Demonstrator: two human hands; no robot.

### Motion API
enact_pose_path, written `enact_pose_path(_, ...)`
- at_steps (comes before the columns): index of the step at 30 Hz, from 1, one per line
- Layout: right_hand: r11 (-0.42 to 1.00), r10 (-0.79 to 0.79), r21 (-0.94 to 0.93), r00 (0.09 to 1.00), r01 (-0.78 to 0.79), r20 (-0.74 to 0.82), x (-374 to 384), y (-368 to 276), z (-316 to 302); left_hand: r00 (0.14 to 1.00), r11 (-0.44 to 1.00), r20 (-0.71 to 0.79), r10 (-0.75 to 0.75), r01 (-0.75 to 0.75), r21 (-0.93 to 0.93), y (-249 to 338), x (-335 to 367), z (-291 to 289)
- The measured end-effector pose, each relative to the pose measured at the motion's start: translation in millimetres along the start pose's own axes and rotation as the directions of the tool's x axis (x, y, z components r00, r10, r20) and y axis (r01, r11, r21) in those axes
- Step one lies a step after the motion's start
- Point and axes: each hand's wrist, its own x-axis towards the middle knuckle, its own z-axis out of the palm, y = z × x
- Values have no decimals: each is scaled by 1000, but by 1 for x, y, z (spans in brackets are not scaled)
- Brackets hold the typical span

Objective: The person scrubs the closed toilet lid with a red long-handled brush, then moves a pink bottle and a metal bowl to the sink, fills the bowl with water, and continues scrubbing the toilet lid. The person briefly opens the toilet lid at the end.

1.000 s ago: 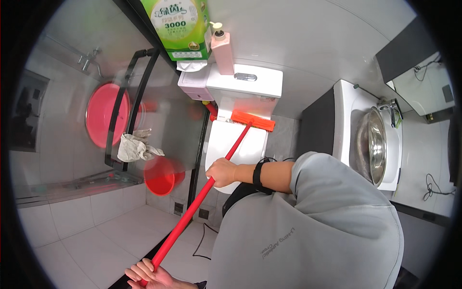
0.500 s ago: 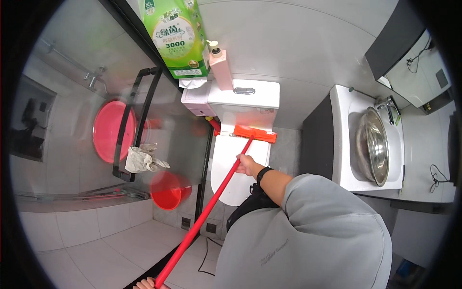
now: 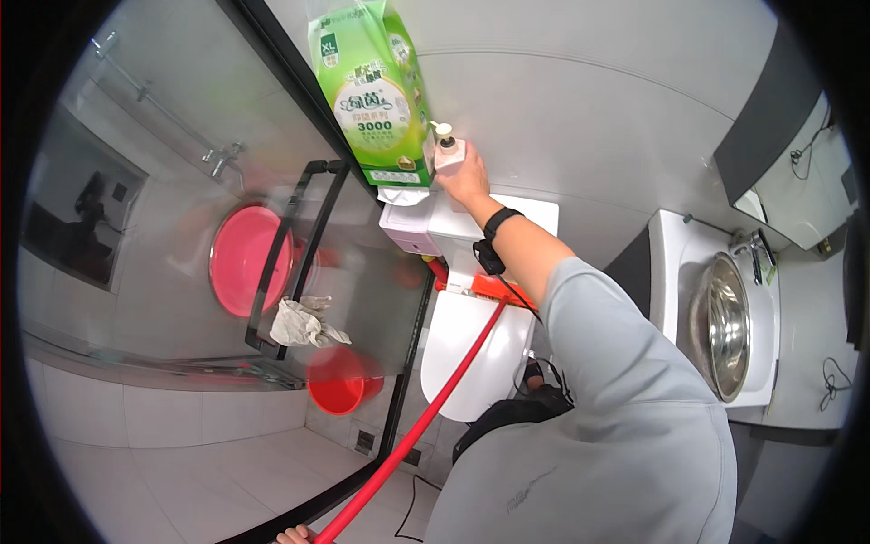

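Observation:
My right hand [image 3: 468,176] is closed around a pale pink pump bottle [image 3: 448,160] with a cream pump top, above the toilet tank [image 3: 533,214]. The arm hides the bottle's lower part, so I cannot tell whether it still rests on the tank. At the bottom edge, my left hand [image 3: 294,535] is wrapped round the long red handle of a mop [image 3: 419,430], only partly in view. That handle slants up to the mop's orange-red head, which lies at the back of the white toilet lid [image 3: 462,363], partly covered by my right forearm.
Beside the bottle stands a green tissue pack [image 3: 376,100] above a small pinkish box [image 3: 412,233]. To the left, a glass shower door [image 3: 362,272] carries a black handle with a grey cloth [image 3: 304,322]. A red bucket [image 3: 340,385], pink basin [image 3: 249,261] and sink with metal bowl [image 3: 728,326] are around.
My right hand has let go of the mop handle, moved up and taken hold of the pump bottle. My left hand stays on the handle. The view has shifted slightly.

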Motion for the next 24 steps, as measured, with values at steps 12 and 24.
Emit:
enact_pose_path(12, 999, 28, 36, 996, -25, -84, 12, -17, 3, 994, 678, 0, 106, -72, 731, 15, 1, 5)
enact_pose_path(24, 957, -161, 189, 944, 220, -288, -86, 11, -222, 834, 845, 544, 90, -353, 401, -32, 104, 56)
